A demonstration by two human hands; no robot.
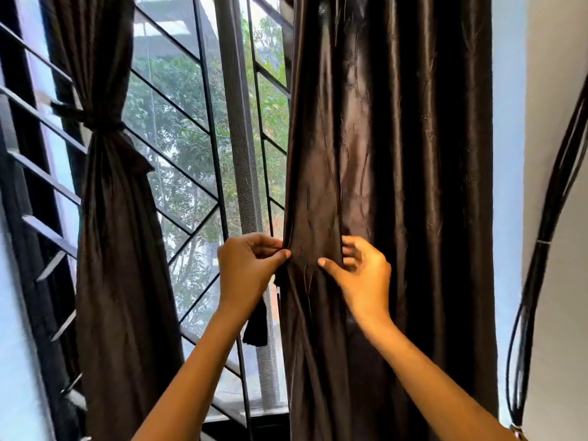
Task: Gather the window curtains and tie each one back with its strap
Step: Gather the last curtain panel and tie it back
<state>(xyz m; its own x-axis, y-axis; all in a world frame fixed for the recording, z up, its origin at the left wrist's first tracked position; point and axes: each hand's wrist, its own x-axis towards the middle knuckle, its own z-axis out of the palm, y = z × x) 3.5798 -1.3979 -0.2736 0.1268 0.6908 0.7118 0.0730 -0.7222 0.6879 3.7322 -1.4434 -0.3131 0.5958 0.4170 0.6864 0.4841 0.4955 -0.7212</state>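
Left hand (246, 265) pinches the inner edge of the right curtain (391, 186); its strap (256, 326) dangles below that hand. Right hand (359, 272) grips a fold just beside. Left curtain (117, 233) hangs gathered, tied with its strap (95, 124) at the window (191, 122).

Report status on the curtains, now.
Left hand pinching right curtain edge, strap dangling below. Right hand gripping a fold. Left curtain already tied. Nothing in the way.

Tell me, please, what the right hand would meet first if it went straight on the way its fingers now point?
Probably the right curtain itself: the right hand already has its fingers in the folds, so it would press straight into the fabric.
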